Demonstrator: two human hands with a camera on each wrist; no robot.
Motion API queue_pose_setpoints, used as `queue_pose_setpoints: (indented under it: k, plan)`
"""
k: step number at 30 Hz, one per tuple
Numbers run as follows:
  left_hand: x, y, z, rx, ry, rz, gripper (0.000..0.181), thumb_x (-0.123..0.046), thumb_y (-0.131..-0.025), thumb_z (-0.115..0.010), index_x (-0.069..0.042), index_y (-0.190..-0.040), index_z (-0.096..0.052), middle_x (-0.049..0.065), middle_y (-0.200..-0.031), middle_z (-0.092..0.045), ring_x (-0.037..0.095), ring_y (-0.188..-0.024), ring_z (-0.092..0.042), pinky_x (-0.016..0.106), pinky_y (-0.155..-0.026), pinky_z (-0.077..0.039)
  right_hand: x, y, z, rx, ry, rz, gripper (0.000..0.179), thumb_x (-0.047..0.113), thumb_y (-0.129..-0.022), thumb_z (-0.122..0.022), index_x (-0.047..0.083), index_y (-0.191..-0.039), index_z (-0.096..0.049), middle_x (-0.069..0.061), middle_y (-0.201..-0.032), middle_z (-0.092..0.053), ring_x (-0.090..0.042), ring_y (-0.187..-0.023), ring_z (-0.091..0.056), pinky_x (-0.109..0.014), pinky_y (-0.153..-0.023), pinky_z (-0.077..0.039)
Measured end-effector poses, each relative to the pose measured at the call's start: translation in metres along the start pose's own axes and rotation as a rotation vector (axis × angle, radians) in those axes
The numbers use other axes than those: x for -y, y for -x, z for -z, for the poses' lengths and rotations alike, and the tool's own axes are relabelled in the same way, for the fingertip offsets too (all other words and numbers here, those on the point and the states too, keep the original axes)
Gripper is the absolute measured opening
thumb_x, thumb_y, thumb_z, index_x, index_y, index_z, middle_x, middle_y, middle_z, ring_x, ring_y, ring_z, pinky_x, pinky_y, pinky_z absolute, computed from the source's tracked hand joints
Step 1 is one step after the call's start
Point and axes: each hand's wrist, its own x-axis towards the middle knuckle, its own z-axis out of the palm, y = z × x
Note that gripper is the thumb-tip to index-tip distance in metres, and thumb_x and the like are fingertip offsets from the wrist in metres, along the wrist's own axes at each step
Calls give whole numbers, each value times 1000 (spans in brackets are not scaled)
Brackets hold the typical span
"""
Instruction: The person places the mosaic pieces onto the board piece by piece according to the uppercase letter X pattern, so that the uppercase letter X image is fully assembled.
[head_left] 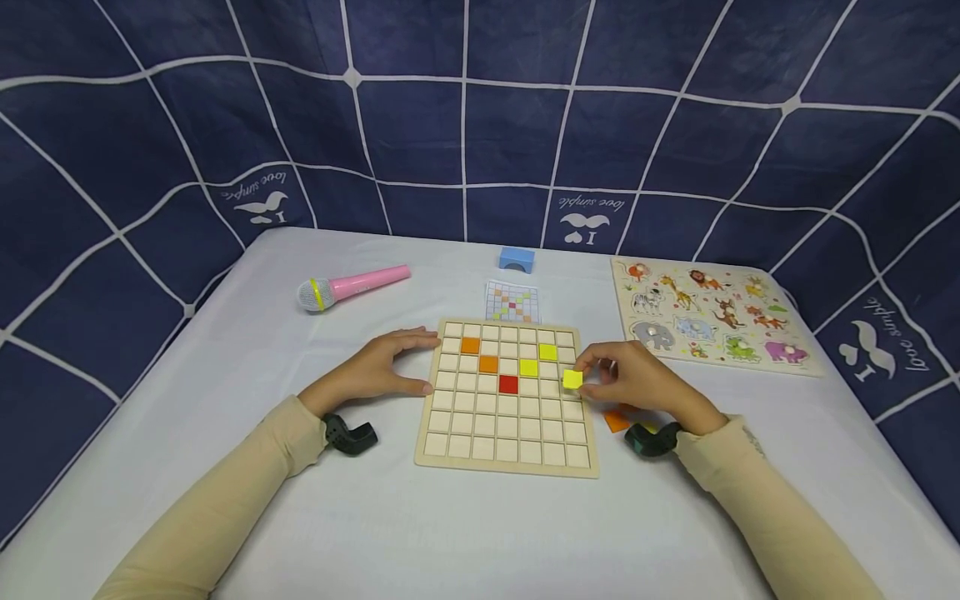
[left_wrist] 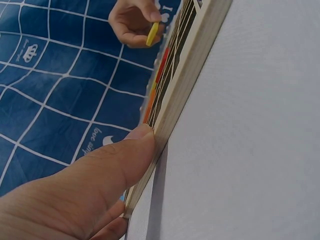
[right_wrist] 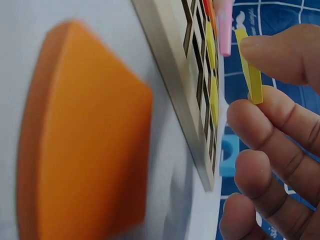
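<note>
A wooden grid board (head_left: pixel 506 472) lies in front of me, with two orange tiles (head_left: pixel 470 345), one red tile (head_left: pixel 508 384) and two yellow tiles (head_left: pixel 528 367) set in its squares. My right hand (head_left: pixel 637 377) pinches another yellow tile (right_wrist: pixel 252 75) between thumb and fingers, above the board's right side. My left hand (head_left: pixel 375 372) rests at the board's left edge, thumb and fingertips touching it, fingers spread. On the cloth under my right wrist is a loose orange tile (right_wrist: pixel 97 135), partly hidden in the head view.
A small printed grid card (head_left: pixel 512 302) lies just behind the board, with a blue arch block (head_left: pixel 517 260) farther back. To the left is a pink toy microphone (head_left: pixel 371 282). An animal puzzle board (head_left: pixel 712 317) lies at the right on the white table (head_left: pixel 330 517).
</note>
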Motion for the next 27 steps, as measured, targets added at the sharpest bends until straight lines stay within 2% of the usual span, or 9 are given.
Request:
queue_pose_setpoints:
  k: [7,15,27]
  plan:
    - [-1,0,0,0,2,3,80,-26,-86,-94,-1,-153,-60,17,-164,-51,40,-160,-33,62,-131,-21,7,-9,-8,13,-18,21,20,11,-88,-91,9,-103,-78,5,-85,-67,-11,-67,-52,-25,-62,-44]
    - [0,0,0,-1,4,11,80,-27,-86,-95,-2,-153,-59,16,-164,-51,40,-160,-33,62,-131,-21,16,-17,-14,32,-46,55,19,9,-88,-90,8,-102,-77,9,-78,-62,-9,-66,-52,-24,-61,-44]
    - [1,0,1,2,4,-11,80,-27,-86,-94,0,-153,-59,17,-164,-51,41,-160,-32,63,-131,-20,30,-28,-25,46,-55,88,19,6,-87,-89,7,-101,-77,8,-81,-65,-8,-66,-53,-23,-61,-46]
